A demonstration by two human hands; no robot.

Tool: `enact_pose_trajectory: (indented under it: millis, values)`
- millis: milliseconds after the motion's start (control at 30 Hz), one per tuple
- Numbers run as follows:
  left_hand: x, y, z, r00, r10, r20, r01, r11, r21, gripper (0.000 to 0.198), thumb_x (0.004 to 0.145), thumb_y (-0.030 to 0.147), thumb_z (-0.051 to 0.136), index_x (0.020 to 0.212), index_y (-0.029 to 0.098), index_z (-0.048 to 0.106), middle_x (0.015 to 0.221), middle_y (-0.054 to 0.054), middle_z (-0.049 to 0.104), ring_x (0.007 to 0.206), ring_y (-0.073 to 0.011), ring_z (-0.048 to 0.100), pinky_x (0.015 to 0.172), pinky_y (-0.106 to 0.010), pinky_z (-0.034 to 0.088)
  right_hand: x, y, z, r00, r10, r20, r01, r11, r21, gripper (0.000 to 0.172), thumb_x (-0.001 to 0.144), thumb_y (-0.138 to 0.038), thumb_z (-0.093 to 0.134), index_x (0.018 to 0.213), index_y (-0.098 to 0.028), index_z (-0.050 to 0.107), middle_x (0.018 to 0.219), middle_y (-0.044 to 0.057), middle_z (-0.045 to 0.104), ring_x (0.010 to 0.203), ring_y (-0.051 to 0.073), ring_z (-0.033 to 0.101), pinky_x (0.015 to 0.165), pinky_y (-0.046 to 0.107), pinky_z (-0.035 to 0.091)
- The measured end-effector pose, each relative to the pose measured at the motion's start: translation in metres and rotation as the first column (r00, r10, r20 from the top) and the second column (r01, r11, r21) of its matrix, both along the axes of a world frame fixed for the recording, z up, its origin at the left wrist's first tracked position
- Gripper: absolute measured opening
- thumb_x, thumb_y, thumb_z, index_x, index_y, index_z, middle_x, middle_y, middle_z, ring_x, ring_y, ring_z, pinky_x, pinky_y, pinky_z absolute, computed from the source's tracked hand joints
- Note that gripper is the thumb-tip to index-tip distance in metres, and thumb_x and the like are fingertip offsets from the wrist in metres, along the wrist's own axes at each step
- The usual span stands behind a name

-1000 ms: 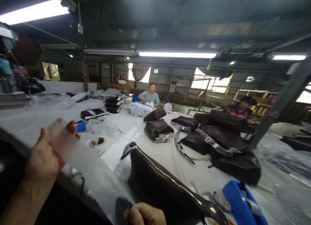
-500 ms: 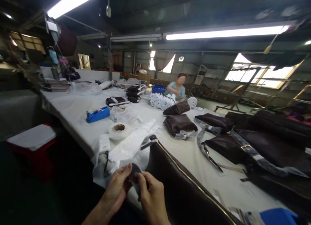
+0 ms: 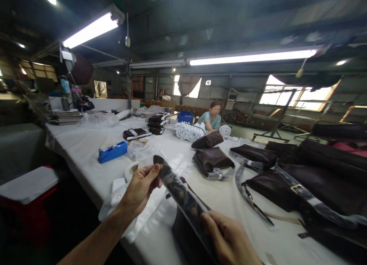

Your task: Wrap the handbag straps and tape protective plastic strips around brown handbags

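A dark leather strap (image 3: 181, 192) in a clear plastic sleeve is stretched between my two hands, with round metal-coloured spots along it. My left hand (image 3: 145, 185) pinches it just below its rounded tip. Farther down its length, my right hand (image 3: 226, 234) is closed around it, and the lower end is hidden there. Beneath the strap lies a dark brown leather bag (image 3: 183, 230), mostly covered by the strap and my right hand. White plastic film (image 3: 149, 215) spreads on the table under my left forearm.
On the white-covered table (image 3: 83, 146) are a blue tape dispenser (image 3: 112, 152), a partly hidden tape roll (image 3: 130, 169) and several dark leather bags (image 3: 213, 162). A person (image 3: 210, 118) is at the far side. A red stool with a white top (image 3: 28, 184) stands left.
My hands have moved apart, the left upward and the right to the lower right, drawing the strap out lengthwise. The view has tilted up slightly. The far person leans lower.
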State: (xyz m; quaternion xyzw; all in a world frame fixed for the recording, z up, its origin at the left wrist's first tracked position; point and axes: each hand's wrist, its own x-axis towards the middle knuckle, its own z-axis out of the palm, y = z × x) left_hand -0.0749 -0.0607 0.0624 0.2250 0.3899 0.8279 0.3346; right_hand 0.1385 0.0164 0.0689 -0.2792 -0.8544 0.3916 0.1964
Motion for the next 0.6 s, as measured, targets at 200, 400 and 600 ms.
enact_pose_trajectory:
  millis: [200,400,600]
  values:
    - [-0.001,0.021,0.062,0.991,-0.039,-0.125,0.057,0.988,0.143,0.029,0.06,0.038,0.086,0.067,0.013,0.071,0.055,0.001,0.062,0.044,-0.0052,0.047,0.044,-0.016,0.04,-0.006,0.024,0.072,0.998,-0.06,-0.034,0.066,0.978,0.198,0.045,0.087,-0.053,0.038,0.057,-0.019,0.04,0.06,-0.001,0.033,0.058,0.013,0.036,0.052,0.025,0.026]
    - [-0.008,0.031,0.079,0.981,0.028,-0.193,0.009,0.982,0.186,0.024,0.06,0.031,0.086,0.068,0.013,0.072,0.063,-0.001,0.067,0.048,-0.0057,0.052,0.045,-0.015,0.041,0.002,0.032,0.075,0.996,-0.09,-0.022,0.093,0.976,0.199,0.043,0.083,-0.053,0.04,0.055,-0.019,0.037,0.06,-0.002,0.028,0.056,0.011,0.031,0.05,0.025,0.024]
    - [0.008,0.062,0.09,0.989,-0.118,-0.093,0.132,0.977,0.17,0.026,0.059,0.031,0.087,0.067,0.013,0.069,0.062,-0.001,0.067,0.045,-0.0063,0.053,0.041,-0.016,0.041,0.011,0.046,0.095,0.985,-0.151,-0.087,0.164,0.97,0.179,0.044,0.082,-0.053,0.045,0.054,-0.019,0.039,0.059,-0.002,0.027,0.054,0.01,0.028,0.047,0.024,0.022]
